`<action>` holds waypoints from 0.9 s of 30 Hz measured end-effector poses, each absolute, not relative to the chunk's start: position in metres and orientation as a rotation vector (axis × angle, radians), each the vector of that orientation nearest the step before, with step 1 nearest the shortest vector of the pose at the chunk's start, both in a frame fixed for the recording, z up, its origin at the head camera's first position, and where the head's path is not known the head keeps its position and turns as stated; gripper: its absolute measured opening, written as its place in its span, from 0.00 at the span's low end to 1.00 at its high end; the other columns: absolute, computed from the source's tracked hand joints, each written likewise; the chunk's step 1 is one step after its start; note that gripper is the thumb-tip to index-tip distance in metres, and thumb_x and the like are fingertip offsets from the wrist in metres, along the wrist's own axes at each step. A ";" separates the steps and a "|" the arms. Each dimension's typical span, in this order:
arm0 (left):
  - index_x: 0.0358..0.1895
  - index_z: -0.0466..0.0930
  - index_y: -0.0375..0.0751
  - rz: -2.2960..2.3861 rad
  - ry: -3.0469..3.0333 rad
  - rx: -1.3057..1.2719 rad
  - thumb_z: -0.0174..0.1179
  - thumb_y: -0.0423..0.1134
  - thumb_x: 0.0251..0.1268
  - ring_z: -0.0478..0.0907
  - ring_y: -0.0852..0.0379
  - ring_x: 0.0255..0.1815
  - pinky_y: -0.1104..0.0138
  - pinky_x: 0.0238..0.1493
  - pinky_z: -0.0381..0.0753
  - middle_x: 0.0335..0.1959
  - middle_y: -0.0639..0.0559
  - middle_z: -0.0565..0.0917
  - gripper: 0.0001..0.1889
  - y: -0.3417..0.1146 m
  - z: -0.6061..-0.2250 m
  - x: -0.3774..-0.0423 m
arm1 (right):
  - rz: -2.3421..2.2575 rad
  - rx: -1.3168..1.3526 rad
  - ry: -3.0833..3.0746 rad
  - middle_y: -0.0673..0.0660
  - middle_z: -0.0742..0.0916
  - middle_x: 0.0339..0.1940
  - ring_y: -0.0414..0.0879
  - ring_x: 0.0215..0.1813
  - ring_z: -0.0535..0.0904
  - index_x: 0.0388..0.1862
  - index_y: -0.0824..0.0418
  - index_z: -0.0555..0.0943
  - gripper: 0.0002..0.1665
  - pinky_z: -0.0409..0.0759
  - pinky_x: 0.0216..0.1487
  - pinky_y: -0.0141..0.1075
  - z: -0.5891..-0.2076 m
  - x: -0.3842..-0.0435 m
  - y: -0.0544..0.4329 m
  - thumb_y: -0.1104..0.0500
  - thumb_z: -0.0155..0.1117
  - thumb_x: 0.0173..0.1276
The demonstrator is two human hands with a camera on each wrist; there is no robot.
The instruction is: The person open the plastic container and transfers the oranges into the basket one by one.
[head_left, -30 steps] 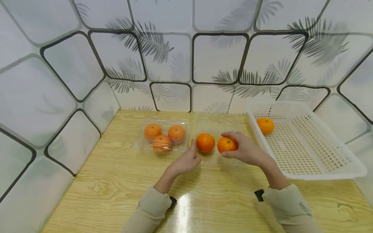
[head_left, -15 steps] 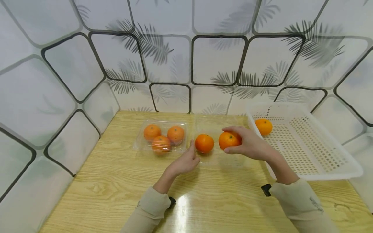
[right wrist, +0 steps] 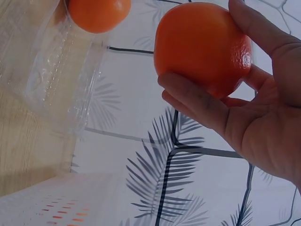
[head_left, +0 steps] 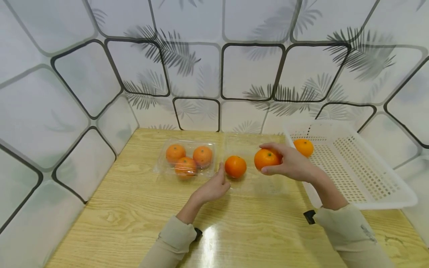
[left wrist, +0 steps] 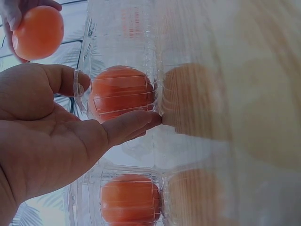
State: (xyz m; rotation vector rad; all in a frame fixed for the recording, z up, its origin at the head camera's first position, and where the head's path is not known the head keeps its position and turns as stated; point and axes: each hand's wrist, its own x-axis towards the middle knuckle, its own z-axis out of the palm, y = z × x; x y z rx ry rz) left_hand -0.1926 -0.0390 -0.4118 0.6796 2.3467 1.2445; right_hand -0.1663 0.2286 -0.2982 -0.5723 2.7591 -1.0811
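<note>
My right hand (head_left: 293, 162) grips an orange (head_left: 267, 159) between thumb and fingers, above the right part of a clear plastic clamshell box (head_left: 269, 184). In the right wrist view this orange (right wrist: 200, 49) is held up, its glossy skin bare between the fingertips. Another orange (head_left: 235, 166) sits in the left front of the box. My left hand (head_left: 212, 186) lies against the box's left front corner. In the left wrist view its thumb touches the rim tab and its fingers stretch straight along the wall beside the orange (left wrist: 123, 92).
Left of my left hand stands a second clear box (head_left: 161, 163), its lid down over three oranges (head_left: 185, 167). A white perforated plastic basket (head_left: 365, 204) stands at the right with one orange (head_left: 303, 147) inside. A patterned wall (head_left: 253, 70) closes off the back of the wooden table (head_left: 134, 216).
My right hand has lifted the orange up and shifted it a little rightward, away from the other orange in the box. My left hand has stayed at the box's corner.
</note>
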 end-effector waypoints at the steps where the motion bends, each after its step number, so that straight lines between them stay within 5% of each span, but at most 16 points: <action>1: 0.75 0.22 0.23 1.246 2.340 0.679 0.46 0.31 0.69 0.57 0.57 0.22 0.60 0.41 0.69 0.24 0.51 0.68 0.45 -0.039 -0.412 -0.193 | -1.103 -0.563 2.742 0.63 0.75 0.68 0.51 0.50 0.77 0.73 0.59 0.69 0.43 0.77 0.49 0.45 -0.298 -0.167 0.230 0.51 0.74 0.61; 5: 0.75 0.22 0.23 1.256 2.338 0.680 0.47 0.31 0.68 0.53 0.60 0.18 0.64 0.29 0.63 0.17 0.58 0.60 0.45 -0.039 -0.412 -0.192 | -1.191 -0.535 2.674 0.63 0.77 0.64 0.52 0.50 0.78 0.74 0.57 0.67 0.42 0.78 0.48 0.44 -0.297 -0.169 0.237 0.52 0.73 0.63; 11: 0.74 0.24 0.21 1.239 2.375 0.695 0.48 0.31 0.67 0.65 0.49 0.34 0.60 0.48 0.68 0.34 0.39 0.75 0.45 -0.040 -0.412 -0.191 | -1.287 -0.506 2.594 0.65 0.76 0.61 0.55 0.51 0.77 0.74 0.57 0.65 0.40 0.79 0.46 0.42 -0.295 -0.173 0.244 0.55 0.70 0.66; 14: 0.74 0.24 0.21 1.242 2.365 0.694 0.47 0.31 0.68 0.65 0.53 0.27 0.62 0.40 0.69 0.31 0.40 0.76 0.45 -0.040 -0.411 -0.191 | -1.351 -0.473 2.536 0.64 0.76 0.61 0.56 0.52 0.78 0.74 0.57 0.64 0.39 0.81 0.47 0.43 -0.292 -0.176 0.248 0.56 0.69 0.67; 17: 0.75 0.23 0.23 1.240 2.350 0.685 0.47 0.31 0.68 0.54 0.60 0.17 0.66 0.28 0.64 0.19 0.51 0.67 0.45 -0.041 -0.410 -0.192 | -1.381 -0.445 2.511 0.64 0.76 0.61 0.55 0.52 0.79 0.74 0.56 0.64 0.39 0.83 0.46 0.42 -0.289 -0.178 0.252 0.56 0.69 0.67; 20: 0.75 0.24 0.23 1.233 2.363 0.690 0.47 0.32 0.67 0.59 0.58 0.20 0.66 0.29 0.66 0.21 0.50 0.70 0.45 -0.041 -0.411 -0.192 | -1.377 -0.434 2.527 0.64 0.77 0.60 0.54 0.52 0.79 0.75 0.56 0.64 0.39 0.84 0.45 0.41 -0.286 -0.180 0.258 0.55 0.68 0.68; 24: 0.75 0.25 0.21 1.233 2.380 0.693 0.48 0.32 0.66 0.66 0.47 0.36 0.60 0.47 0.68 0.29 0.46 0.72 0.45 -0.041 -0.412 -0.193 | -1.386 -0.428 2.542 0.64 0.76 0.60 0.51 0.51 0.80 0.76 0.56 0.63 0.40 0.84 0.45 0.41 -0.282 -0.184 0.266 0.56 0.67 0.69; 27: 0.75 0.25 0.22 1.252 2.364 0.682 0.48 0.32 0.66 0.67 0.48 0.35 0.60 0.47 0.68 0.28 0.48 0.72 0.45 -0.041 -0.412 -0.193 | -1.434 -0.417 2.523 0.65 0.76 0.61 0.48 0.50 0.81 0.76 0.56 0.62 0.39 0.84 0.45 0.42 -0.281 -0.188 0.273 0.57 0.66 0.70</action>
